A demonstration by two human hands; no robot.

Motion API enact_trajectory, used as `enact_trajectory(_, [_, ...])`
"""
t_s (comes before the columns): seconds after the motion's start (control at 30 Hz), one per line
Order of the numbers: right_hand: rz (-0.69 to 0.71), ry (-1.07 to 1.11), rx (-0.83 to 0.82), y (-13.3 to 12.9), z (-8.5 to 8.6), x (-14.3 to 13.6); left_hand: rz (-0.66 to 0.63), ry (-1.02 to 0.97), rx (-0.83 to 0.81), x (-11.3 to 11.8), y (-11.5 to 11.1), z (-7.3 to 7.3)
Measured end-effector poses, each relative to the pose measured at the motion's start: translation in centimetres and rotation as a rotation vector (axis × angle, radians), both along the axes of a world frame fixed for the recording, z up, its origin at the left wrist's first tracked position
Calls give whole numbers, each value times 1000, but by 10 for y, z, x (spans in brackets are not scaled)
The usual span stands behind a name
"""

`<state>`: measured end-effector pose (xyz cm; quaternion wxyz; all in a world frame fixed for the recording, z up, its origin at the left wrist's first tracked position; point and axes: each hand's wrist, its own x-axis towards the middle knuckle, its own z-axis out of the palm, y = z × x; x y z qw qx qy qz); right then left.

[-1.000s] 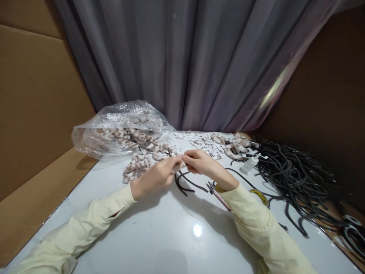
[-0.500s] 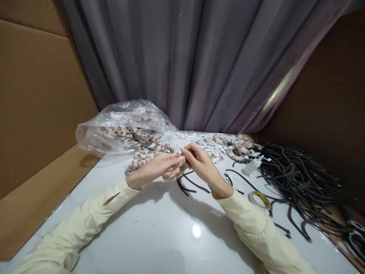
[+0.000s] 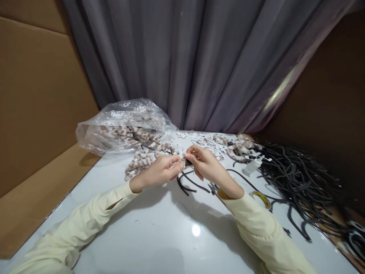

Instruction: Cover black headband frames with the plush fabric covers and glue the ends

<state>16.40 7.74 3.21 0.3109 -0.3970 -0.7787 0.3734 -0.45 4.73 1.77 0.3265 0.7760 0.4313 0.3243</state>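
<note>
Over the middle of the white table [image 3: 171, 236], my left hand [image 3: 164, 169] and my right hand [image 3: 203, 161] meet almost fingertip to fingertip. Both are closed in a pinch. Between them shows a small pale and dark bit, too small to name. Just left of my left hand lie brown-and-white fuzzy pieces [image 3: 138, 163]. Short black cords [image 3: 186, 186] rest on the table below my fingertips. Partly behind my right wrist are the tips of a dark tool [image 3: 212, 188].
A clear plastic bag [image 3: 125, 125] holding fuzzy pieces stands at the back left. Paper scraps [image 3: 205, 141] lie behind the hands. To the right are more fuzzy pieces [image 3: 242, 146], a small bottle [image 3: 252, 166], a tape roll [image 3: 261, 199] and a large heap of black cords [image 3: 293, 182].
The fuzzy piece that showed in my left hand is no longer visible there. My left hand has turned and its fingers are curled more. My right hand has shifted slightly right.
</note>
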Motion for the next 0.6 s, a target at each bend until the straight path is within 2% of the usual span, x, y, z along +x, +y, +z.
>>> enact_trajectory(0.1, [6, -96, 136, 3, 1, 3, -50, 116, 148, -2, -2, 0])
enact_trajectory(0.2, [84, -192, 170, 7, 1, 8, -140, 214, 229, -2, -4, -1])
enact_trajectory(0.3, [214, -253, 76, 9, 4, 14, -213, 331, 323, 0, -6, -6])
enact_trajectory(0.43, [395, -264, -109, 10, 7, 19, -210, 453, 470, 3, -9, -12])
enact_trajectory(0.47, [391, -247, -107, 8, 6, 19, -200, 443, 470, 3, -10, -13])
enact_trajectory(0.53, [308, -199, -2, 3, 2, 21, -171, 366, 393, 1, -11, -10])
enact_trajectory(0.6, [184, -148, 191, -7, -6, 22, -140, 221, 183, -3, -11, -5])
